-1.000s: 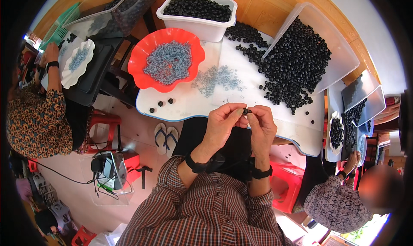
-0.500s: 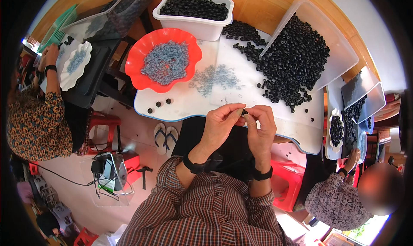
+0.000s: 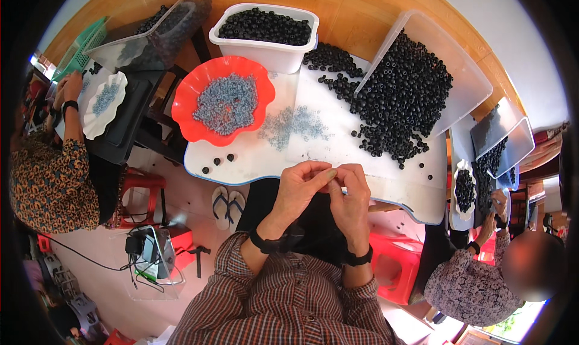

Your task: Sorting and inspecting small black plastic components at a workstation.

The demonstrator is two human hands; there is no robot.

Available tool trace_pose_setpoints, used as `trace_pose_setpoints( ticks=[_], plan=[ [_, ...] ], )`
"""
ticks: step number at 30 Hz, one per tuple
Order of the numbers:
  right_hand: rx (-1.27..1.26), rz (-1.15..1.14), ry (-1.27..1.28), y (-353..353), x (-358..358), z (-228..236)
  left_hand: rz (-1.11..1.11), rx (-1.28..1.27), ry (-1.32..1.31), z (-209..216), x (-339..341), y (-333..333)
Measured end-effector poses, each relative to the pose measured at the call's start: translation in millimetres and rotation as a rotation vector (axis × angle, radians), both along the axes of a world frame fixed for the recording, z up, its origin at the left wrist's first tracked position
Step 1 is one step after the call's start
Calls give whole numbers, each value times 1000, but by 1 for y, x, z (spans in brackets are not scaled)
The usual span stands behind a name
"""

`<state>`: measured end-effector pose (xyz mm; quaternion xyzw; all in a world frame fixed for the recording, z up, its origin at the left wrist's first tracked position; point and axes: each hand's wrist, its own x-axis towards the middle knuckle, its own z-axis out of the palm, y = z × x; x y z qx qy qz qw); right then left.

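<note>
My left hand (image 3: 297,191) and my right hand (image 3: 351,200) meet just in front of the table's near edge. Thumbs and fingers are pinched together on both, tip to tip, and they hide whatever lies between them. Beyond them a heap of small black ring-shaped parts (image 3: 410,79) spills from a tilted clear bin (image 3: 467,94). Small clear bluish pieces (image 3: 226,101) fill the middle of a red scalloped bowl (image 3: 183,107). More bluish pieces (image 3: 294,126) are scattered on the white tabletop (image 3: 247,169). Three black parts (image 3: 217,161) sit apart near the left front edge.
A white tub (image 3: 265,54) of black parts stands at the back. Two people work at tables on either side, a patterned sleeve (image 3: 72,176) at left and a person's hand (image 3: 499,203) at right. Red stools (image 3: 395,266), sandals (image 3: 228,207) and a clear box with cables (image 3: 154,260) are below.
A small black part showed between my fingertips before; now the fingers cover it. Both hands sit slightly lower and further left in view, while the table's contents have shifted down with the view.
</note>
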<state>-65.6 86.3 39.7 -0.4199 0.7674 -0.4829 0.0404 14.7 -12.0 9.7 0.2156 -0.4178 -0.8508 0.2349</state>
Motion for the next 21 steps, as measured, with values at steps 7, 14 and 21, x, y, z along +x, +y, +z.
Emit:
trace_pose_setpoints(
  ticks=[7,14,21],
  plan=[
    [-172,28,-191,1,-1,-2,-57,141,101,-4,3,-13],
    [-333,-7,-430,5,-2,-4,-141,337,347,-7,6,-18],
    [-329,-10,-540,2,-1,-8,-132,390,414,-5,3,-17]
  ],
)
